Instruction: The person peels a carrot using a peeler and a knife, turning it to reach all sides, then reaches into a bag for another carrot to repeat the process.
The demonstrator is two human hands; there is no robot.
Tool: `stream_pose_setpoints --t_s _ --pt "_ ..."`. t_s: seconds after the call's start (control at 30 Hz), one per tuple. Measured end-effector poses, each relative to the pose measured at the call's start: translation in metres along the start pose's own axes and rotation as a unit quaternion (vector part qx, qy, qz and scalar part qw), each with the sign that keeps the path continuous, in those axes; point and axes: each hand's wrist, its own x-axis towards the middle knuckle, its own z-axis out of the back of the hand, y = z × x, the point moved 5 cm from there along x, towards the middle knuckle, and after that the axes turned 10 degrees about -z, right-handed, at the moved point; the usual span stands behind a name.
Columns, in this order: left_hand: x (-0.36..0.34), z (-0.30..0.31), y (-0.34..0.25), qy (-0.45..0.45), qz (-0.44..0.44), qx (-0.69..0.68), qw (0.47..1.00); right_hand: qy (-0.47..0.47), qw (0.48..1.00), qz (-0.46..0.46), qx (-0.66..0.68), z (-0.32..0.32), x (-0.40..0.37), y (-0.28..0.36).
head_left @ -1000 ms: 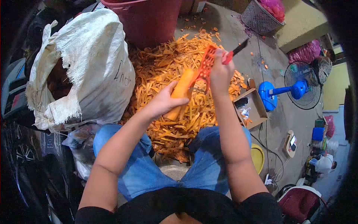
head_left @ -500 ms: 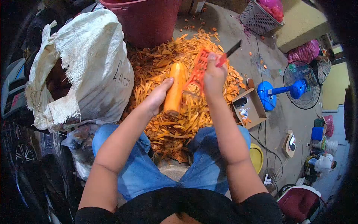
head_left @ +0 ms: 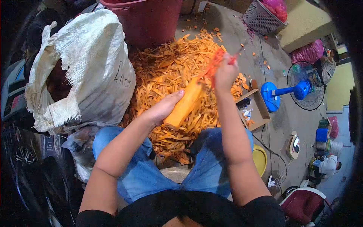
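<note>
A thick peeled carrot point(head_left: 184, 108) lies slanted in my left hand point(head_left: 166, 107), its upper end pointing up and right. My right hand point(head_left: 225, 75) is closed around a red-orange peeler point(head_left: 213, 67), whose head is at the carrot's upper end. Something dark and thin, blurred by motion, sticks out past the right fist. Beneath both hands spreads a big heap of orange peelings point(head_left: 159, 79).
A torn white sack point(head_left: 100, 64) stands at the left, beside a red tub point(head_left: 151, 22). To the right are a cardboard tray point(head_left: 259, 113), a blue fan point(head_left: 283, 92), and a basket point(head_left: 261, 19). Another person point(head_left: 328, 165) is at the far right.
The carrot has tilted from near upright to a rightward slant. My right hand and the peeler have moved slightly up and right, with the peeler now at the carrot's upper end.
</note>
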Motion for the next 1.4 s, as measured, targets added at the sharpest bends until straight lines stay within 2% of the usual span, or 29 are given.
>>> stream_pose_setpoints --t_s 0.03,0.07,0.13,0.17,0.2,0.27,0.3,0.37,0.4,0.43,0.47,0.5,0.53,0.6,0.67,0.93,1.07,1.23,1.37,1.4 --pt "0.000 0.000 -0.001 0.036 -0.013 0.008 0.999 -0.004 0.996 -0.073 0.042 0.007 0.006 0.002" --pt "0.001 0.002 0.002 0.038 -0.013 0.009 0.999 -0.007 0.996 -0.073 0.042 0.014 0.016 -0.004" --pt "0.003 0.002 0.000 0.069 -0.072 0.056 0.993 -0.063 0.997 -0.048 -0.015 0.026 0.027 -0.005" --pt "0.001 0.002 -0.002 0.070 -0.072 0.056 0.993 -0.058 0.994 -0.093 0.008 0.028 0.029 -0.010" --pt "-0.004 -0.001 -0.014 0.072 -0.093 0.084 0.989 -0.058 0.994 -0.092 0.008 0.029 0.029 -0.008" --pt "-0.006 -0.001 -0.022 0.073 -0.114 0.111 0.985 0.066 0.997 0.009 0.043 0.018 0.026 0.003" --pt "-0.003 0.006 -0.028 0.039 -0.154 0.149 0.976 0.067 0.997 0.009 0.044 0.019 0.018 0.014" --pt "0.005 0.023 -0.035 -0.039 -0.226 0.275 0.934 0.304 0.952 -0.013 -0.010 -0.001 -0.014 0.043" --pt "0.005 0.024 -0.040 -0.040 -0.225 0.276 0.934 0.305 0.952 -0.013 -0.010 0.000 -0.019 0.043" --pt "0.003 0.028 -0.047 -0.077 -0.211 0.361 0.905 0.358 0.917 0.072 -0.163 -0.007 -0.028 0.043" --pt "0.003 0.033 -0.053 -0.112 -0.195 0.442 0.868 0.398 0.849 0.155 -0.310 -0.012 -0.038 0.040" --pt "0.007 0.039 -0.054 -0.139 -0.222 0.466 0.845 0.399 0.849 0.155 -0.309 -0.013 -0.041 0.035" --pt "0.009 0.042 -0.051 -0.140 -0.222 0.466 0.845 0.412 0.833 0.182 -0.323 -0.016 -0.047 0.030" --pt "0.010 0.041 -0.053 -0.129 -0.232 0.391 0.881 0.422 0.815 0.208 -0.337 -0.017 -0.053 0.029" --pt "0.001 0.029 -0.062 -0.122 -0.227 0.412 0.874 0.421 0.805 0.192 -0.372 -0.017 -0.055 0.027" --pt "-0.001 0.028 -0.059 -0.101 -0.185 0.383 0.899 0.436 0.799 0.198 -0.362 -0.018 -0.058 0.023" --pt "0.001 0.029 -0.056 -0.102 -0.213 0.393 0.889 0.431 0.802 0.210 -0.355 -0.020 -0.059 0.021" --pt "-0.006 0.024 -0.062 -0.114 -0.266 0.469 0.835 0.403 0.824 0.185 -0.351 -0.025 -0.058 0.011" --pt "-0.012 0.023 -0.067 -0.114 -0.248 0.512 0.814 0.431 0.825 0.160 -0.328 -0.029 -0.061 0.011" --pt "-0.018 0.008 -0.070 -0.029 -0.346 0.565 0.749 0.431 0.826 0.161 -0.327 -0.036 -0.050 -0.020"
